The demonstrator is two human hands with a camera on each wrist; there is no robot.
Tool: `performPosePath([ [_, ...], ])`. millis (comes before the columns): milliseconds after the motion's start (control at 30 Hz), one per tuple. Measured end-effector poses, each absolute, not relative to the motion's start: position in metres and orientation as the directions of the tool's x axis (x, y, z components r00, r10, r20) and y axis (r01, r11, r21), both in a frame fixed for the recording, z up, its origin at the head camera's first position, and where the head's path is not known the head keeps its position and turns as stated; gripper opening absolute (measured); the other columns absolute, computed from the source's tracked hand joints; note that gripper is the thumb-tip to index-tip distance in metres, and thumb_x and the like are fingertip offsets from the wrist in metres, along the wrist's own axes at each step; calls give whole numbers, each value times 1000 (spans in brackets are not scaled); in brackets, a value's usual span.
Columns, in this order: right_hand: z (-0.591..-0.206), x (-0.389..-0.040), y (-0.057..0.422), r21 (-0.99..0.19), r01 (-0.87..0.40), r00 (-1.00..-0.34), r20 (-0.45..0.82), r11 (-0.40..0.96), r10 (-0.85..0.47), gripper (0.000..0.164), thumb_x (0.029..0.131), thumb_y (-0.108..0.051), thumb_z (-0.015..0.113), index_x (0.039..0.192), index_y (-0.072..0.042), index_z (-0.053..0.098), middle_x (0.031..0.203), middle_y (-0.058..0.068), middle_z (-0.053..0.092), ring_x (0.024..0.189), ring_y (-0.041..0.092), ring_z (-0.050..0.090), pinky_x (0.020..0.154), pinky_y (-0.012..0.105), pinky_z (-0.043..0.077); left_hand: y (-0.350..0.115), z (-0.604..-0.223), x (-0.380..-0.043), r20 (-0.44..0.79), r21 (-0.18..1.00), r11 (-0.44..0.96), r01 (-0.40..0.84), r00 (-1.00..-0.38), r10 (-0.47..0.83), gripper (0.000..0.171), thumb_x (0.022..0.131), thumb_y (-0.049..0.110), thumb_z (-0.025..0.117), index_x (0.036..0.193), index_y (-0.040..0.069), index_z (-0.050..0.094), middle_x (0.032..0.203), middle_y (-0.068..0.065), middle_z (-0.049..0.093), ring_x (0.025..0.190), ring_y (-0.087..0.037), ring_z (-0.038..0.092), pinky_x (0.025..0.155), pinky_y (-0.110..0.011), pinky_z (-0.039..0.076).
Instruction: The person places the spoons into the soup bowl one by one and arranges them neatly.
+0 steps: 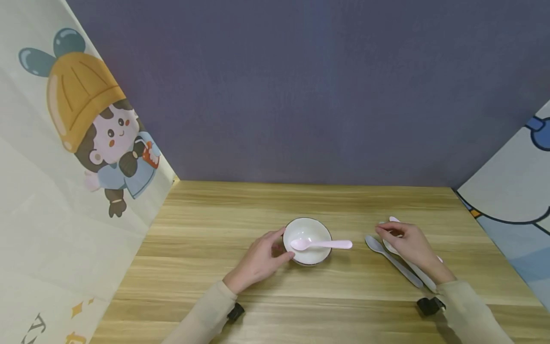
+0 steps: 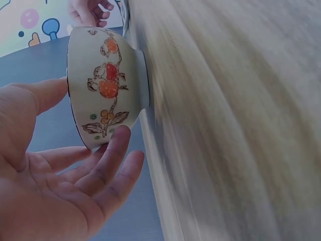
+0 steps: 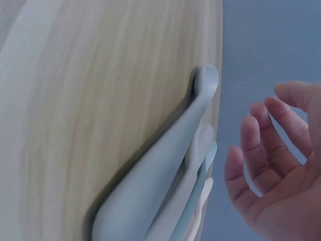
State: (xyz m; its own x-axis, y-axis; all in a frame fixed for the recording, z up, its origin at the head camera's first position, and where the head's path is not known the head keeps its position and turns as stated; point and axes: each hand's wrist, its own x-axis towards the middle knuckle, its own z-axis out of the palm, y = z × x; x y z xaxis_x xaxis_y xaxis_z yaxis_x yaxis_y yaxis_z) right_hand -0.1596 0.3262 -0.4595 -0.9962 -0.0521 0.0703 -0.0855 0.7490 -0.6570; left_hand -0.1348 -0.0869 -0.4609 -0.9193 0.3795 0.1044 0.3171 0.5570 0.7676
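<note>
A white bowl (image 1: 320,228) with a dark rim stands on the wooden table, a pale pink spoon (image 1: 331,244) lying across it with its handle over the right rim. My left hand (image 1: 260,257) holds the bowl from its left side, thumb and fingers at the rim and wall. Painted orange fruit and leaves show on the bowl's outside (image 2: 109,85) in the left wrist view. My right hand (image 1: 411,242), fingers loosely bent and holding nothing, hovers above several spoons. Among them are a grey spoon (image 3: 150,181), a white spoon (image 3: 183,193), a light blue spoon (image 3: 193,206) and a pink one (image 3: 201,201).
The spoons lie side by side on the right of the wooden table (image 1: 258,205), partly covered by the right hand in the head view. A dark blue-grey panel (image 1: 301,95) rises behind the table. Printed cloths (image 1: 43,167) hang at the left and right.
</note>
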Motion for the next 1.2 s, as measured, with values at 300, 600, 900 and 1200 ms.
performPosePath([
  [300, -463, -161, 343, -645, -65, -997, 81, 762, -16, 38, 104, -39, 71, 123, -7, 80, 125, 20, 76, 88, -14, 56, 69, 21, 51, -87, -458, -135, 113, 756, 571, 320, -923, 369, 75, 95, 35, 81, 157, 6, 51, 147, -12, 65, 114, -25, 73, 103, -48, 57],
  [600, -470, -162, 361, -624, -44, -997, 82, 780, 10, 38, 104, -37, 70, 123, -5, 79, 123, 21, 77, 87, -19, 53, 72, 17, 50, -87, -460, -137, 111, 755, 571, 323, -921, 374, 78, 93, 39, 83, 157, 7, 52, 148, -11, 65, 115, -24, 72, 105, -49, 55],
  [900, -468, -158, 379, -616, -42, -995, 99, 787, 25, 37, 104, -34, 70, 123, -3, 78, 111, 18, 80, 80, -13, 60, 65, 16, 50, -86, -461, -137, 101, 769, 560, 310, -922, 373, 82, 91, 41, 85, 157, 7, 51, 148, -11, 64, 115, -24, 72, 107, -51, 54],
  [1200, -467, -157, 393, -575, -42, -997, 83, 817, 7, 38, 104, -32, 70, 123, 0, 77, 114, 23, 79, 81, -17, 55, 65, 18, 50, -86, -460, -137, 87, 769, 564, 301, -923, 374, 81, 91, 41, 85, 158, 9, 51, 147, -10, 65, 115, -23, 71, 106, -49, 54],
])
